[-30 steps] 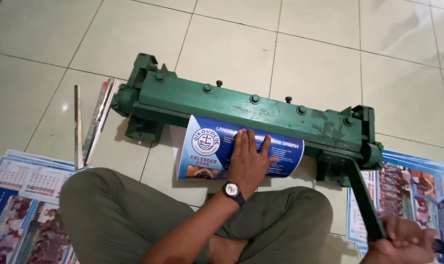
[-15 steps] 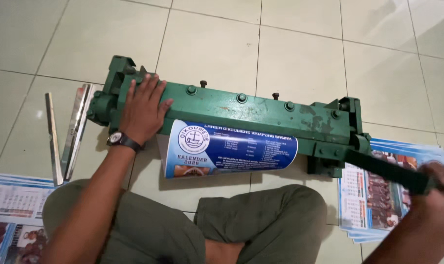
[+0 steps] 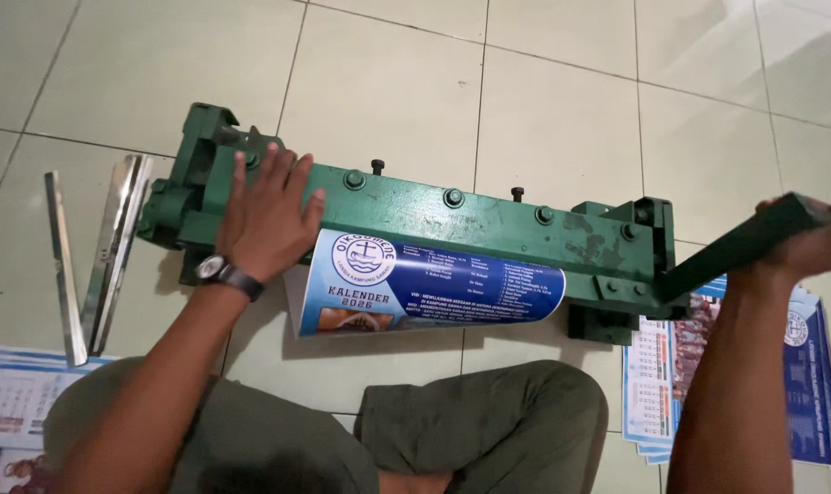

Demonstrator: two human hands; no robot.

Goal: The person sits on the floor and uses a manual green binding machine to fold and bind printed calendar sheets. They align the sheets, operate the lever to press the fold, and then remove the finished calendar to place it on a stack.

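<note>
Pressing step: left hand (image 3: 267,218) flat, fingers spread, bracing the green press (image 3: 452,224) at frame left. Right hand (image 3: 804,245) closed around the lever (image 3: 736,249), raised at right edge. Calendar (image 3: 425,288) curls from the press, centre frame. Next likely needs a firm downstroke, press held steady.

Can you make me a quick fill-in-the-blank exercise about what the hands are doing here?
1. The left hand presses flat on the ____ machine.
2. The right hand grips the machine's ____.
3. A printed sheet curls out of the machine's front.
4. The left wrist wears a ____.

Missing words: green; lever; watch
</note>
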